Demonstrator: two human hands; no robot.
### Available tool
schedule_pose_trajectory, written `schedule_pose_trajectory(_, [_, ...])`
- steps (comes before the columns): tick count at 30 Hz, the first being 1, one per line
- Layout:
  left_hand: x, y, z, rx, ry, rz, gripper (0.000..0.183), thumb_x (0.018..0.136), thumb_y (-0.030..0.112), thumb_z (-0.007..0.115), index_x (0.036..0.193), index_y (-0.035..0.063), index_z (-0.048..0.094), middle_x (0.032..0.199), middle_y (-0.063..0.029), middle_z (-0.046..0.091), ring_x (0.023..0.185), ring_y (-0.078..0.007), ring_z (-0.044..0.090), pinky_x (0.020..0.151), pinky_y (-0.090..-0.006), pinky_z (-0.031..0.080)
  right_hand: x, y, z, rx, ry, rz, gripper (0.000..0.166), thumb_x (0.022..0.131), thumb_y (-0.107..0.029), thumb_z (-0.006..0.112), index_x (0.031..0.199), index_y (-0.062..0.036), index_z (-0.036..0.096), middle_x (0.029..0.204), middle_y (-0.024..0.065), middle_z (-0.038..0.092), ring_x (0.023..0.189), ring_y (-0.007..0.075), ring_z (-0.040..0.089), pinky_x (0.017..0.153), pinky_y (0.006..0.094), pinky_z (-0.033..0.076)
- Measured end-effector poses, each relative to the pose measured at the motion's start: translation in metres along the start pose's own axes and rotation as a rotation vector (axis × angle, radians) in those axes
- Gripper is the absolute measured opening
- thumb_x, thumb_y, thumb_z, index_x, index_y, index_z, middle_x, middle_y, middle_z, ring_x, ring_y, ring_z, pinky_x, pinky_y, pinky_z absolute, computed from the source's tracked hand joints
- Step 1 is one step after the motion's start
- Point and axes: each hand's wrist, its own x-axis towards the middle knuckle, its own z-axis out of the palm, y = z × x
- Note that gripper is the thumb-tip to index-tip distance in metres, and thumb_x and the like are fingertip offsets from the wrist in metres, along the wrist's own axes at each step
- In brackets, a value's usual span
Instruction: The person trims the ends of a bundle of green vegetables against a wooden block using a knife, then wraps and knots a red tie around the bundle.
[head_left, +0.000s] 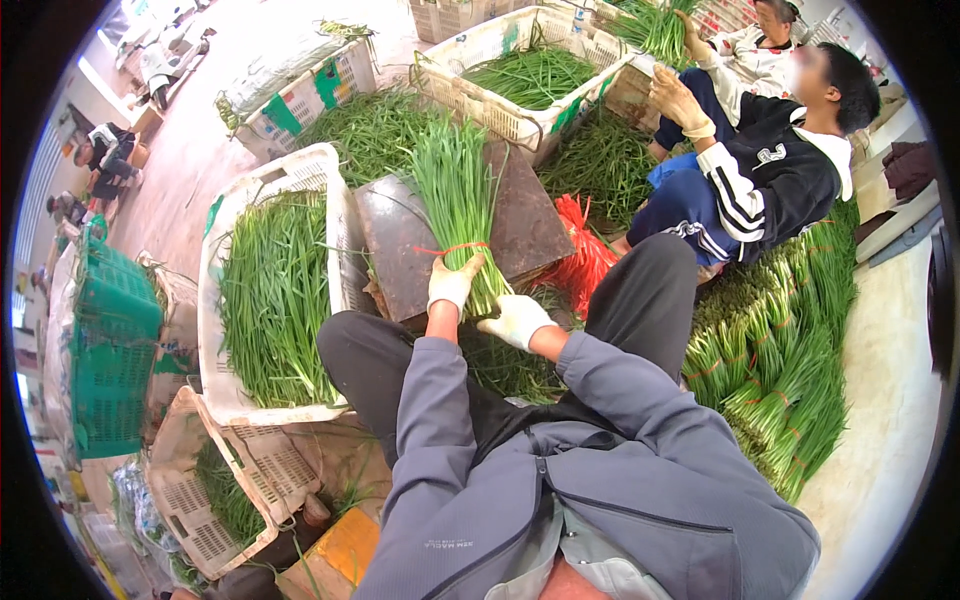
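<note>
My left hand (452, 286), in a pale work glove, grips a bunch of garlic chives (454, 176) near its lower end. A thin red tie (459, 247) circles the stems just above the thumb, one end sticking out to the left. At the cut stem ends is my right hand (519, 321), also gloved, thumb and fingers apart; whether it grips them is unclear. The leaves point away from me over a low, dark-topped stand (525, 206) between my knees. A heap of red ties (577, 259) hangs at the stand's right side.
At left stands a white plastic crate (341, 225) filled with chives; another crate (480, 112) is farther back. Loose greens (375, 131) cover the floor between them. Tied bunches (772, 360) lie in rows at right. A gloved co-worker (780, 165) sits close by on the right.
</note>
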Motion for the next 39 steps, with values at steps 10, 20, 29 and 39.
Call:
schedule_pose_trajectory(10, [-0.004,0.005,-0.020,0.262,0.102,-0.049,0.124,0.063,0.065,0.079,0.145,-0.0121,0.027,0.140,-0.0314,0.047,0.131,-0.0366,0.048,0.108,-0.0389,0.039,-0.012,0.051,0.050,-0.485,-0.405,-0.043,0.021,0.080,-0.019,0.063,0.091,-0.0061,0.076,0.093,0.0184,0.072,0.089,0.0346,0.071,0.077,0.0445,0.055])
schedule_pose_trajectory(20, [0.009,-0.022,-0.015,-0.240,-0.060,0.059,0.085,0.068,0.003,0.081,0.138,-0.0080,0.035,0.111,-0.0168,0.066,0.094,-0.0256,0.066,0.083,-0.0357,0.055,0.022,0.052,0.042,0.808,-0.193,0.270,0.035,0.093,-0.022,0.058,0.116,0.0044,0.065,0.094,0.0152,0.070,0.077,0.0240,0.069,0.066,0.0360,0.055])
schedule_pose_trajectory(29, [0.002,-0.013,-0.020,-0.792,-0.246,-0.073,0.039,0.081,0.007,0.072,0.118,-0.0010,0.062,0.101,-0.0104,0.070,0.084,-0.0233,0.068,0.077,-0.0384,0.055,0.016,0.053,0.022,0.955,0.049,0.312,0.028,0.094,-0.018,0.056,0.111,0.0036,0.064,0.084,0.0103,0.069,0.064,0.0168,0.066,0.055,0.0293,0.051])
schedule_pose_trajectory(39, [-0.021,0.022,-0.037,0.306,0.205,-0.063,0.115,0.070,0.046,0.081,0.148,-0.0121,0.019,0.139,-0.0315,0.047,0.127,-0.0360,0.051,0.106,-0.0383,0.041,0.010,0.025,0.032,0.788,0.062,0.113,0.028,0.087,-0.023,0.064,0.098,0.0029,0.067,0.077,0.0123,0.068,0.059,0.0159,0.064,0.057,0.0329,0.052])
